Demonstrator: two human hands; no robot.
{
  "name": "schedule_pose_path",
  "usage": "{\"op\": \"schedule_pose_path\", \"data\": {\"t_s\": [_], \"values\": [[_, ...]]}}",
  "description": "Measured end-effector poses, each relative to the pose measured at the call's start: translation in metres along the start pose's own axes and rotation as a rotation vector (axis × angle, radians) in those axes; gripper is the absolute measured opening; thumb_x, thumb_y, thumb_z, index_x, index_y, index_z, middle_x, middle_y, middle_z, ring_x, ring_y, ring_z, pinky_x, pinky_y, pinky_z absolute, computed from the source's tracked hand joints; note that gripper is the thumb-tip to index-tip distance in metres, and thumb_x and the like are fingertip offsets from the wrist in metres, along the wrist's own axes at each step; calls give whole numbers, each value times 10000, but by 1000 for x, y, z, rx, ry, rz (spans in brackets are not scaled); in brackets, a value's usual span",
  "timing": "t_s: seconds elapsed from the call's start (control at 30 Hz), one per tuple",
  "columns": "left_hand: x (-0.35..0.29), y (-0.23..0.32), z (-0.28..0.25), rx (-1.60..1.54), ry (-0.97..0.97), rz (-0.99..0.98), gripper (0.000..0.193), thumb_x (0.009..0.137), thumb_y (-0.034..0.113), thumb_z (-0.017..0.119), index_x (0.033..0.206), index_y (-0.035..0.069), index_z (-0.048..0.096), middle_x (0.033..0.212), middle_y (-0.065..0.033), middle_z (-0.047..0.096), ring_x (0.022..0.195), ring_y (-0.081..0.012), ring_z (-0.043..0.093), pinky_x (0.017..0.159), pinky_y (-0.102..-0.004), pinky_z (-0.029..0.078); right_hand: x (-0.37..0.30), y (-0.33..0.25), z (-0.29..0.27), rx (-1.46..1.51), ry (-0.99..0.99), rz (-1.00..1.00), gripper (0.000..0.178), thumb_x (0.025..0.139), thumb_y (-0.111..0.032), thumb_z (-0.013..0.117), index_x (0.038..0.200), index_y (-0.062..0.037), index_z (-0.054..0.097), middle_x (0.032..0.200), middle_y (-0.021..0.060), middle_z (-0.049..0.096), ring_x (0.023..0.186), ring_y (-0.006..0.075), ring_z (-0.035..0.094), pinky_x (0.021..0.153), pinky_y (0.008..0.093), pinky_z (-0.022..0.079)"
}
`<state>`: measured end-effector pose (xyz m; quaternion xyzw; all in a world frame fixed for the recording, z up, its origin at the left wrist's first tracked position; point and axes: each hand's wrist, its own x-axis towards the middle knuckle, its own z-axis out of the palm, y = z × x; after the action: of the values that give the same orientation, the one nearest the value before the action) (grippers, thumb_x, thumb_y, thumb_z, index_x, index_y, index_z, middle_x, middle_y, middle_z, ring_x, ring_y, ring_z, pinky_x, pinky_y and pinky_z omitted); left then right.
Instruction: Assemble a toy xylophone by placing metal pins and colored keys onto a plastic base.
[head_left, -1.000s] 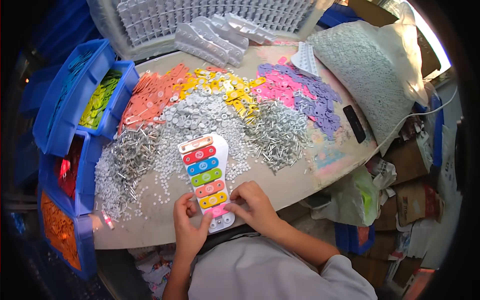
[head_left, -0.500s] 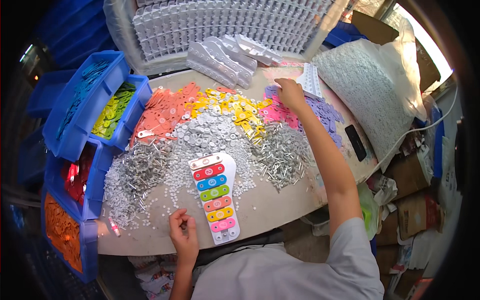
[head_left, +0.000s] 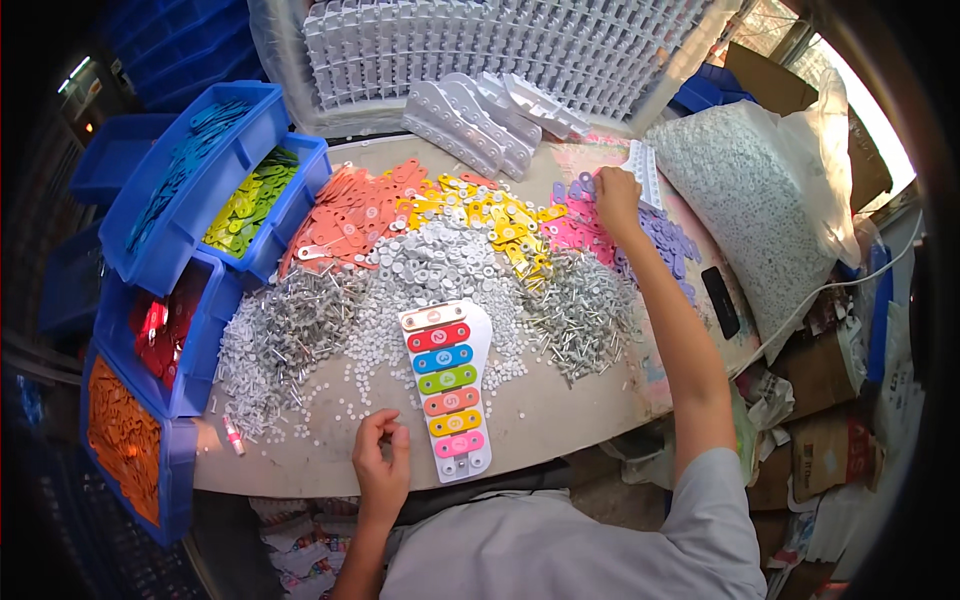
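A white toy xylophone base lies at the table's near middle. Several coloured bars run down it, from white through red, blue, green, coral and yellow to pink. Close to its lower left side my left hand is held with curled fingers; whatever may be inside is hidden. My right arm stretches out to the far right. There my right hand has its fingers drawn together over the purple bars and pink bars. I cannot make out what is between its fingertips.
Blue bins with coloured bars line the left. Heaps of white washers, metal pins, coral bars and yellow bars cover the middle. White bases lie behind. A full sack and black phone are right.
My right hand has come down and nearer, from beside a white base to the purple and pink bars, its fingers drawing in. My left hand stays curled by the xylophone. The view has shifted slightly.
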<state>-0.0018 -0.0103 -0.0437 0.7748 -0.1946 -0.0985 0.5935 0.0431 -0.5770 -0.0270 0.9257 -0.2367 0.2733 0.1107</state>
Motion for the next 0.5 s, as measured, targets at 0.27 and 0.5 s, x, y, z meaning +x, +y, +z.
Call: {"op": "schedule_pose_path", "data": {"t_s": [0.27, 0.5], "values": [[-11, 7, -8, -162, 55, -130, 249, 1030, 54, 624, 1269, 5, 577, 917, -12, 613, 836, -82, 551, 769, -240, 454, -96, -147, -203, 929, -564, 223, 139, 1092, -125, 520, 1122, -22, 609, 827, 117, 643, 721, 189, 602, 674, 328, 467], [-23, 15, -5, 3, -112, -8, 390, 1011, 75, 660, 1361, -2, 505, 938, -28, 607, 854, -100, 555, 809, -268, 484, -194, -218, -264, 1153, -999, 31, 245, 1040, -64, 613, 1277, -42, 556, 889, 135, 668, 788, 209, 668, 734, 345, 523]]}}
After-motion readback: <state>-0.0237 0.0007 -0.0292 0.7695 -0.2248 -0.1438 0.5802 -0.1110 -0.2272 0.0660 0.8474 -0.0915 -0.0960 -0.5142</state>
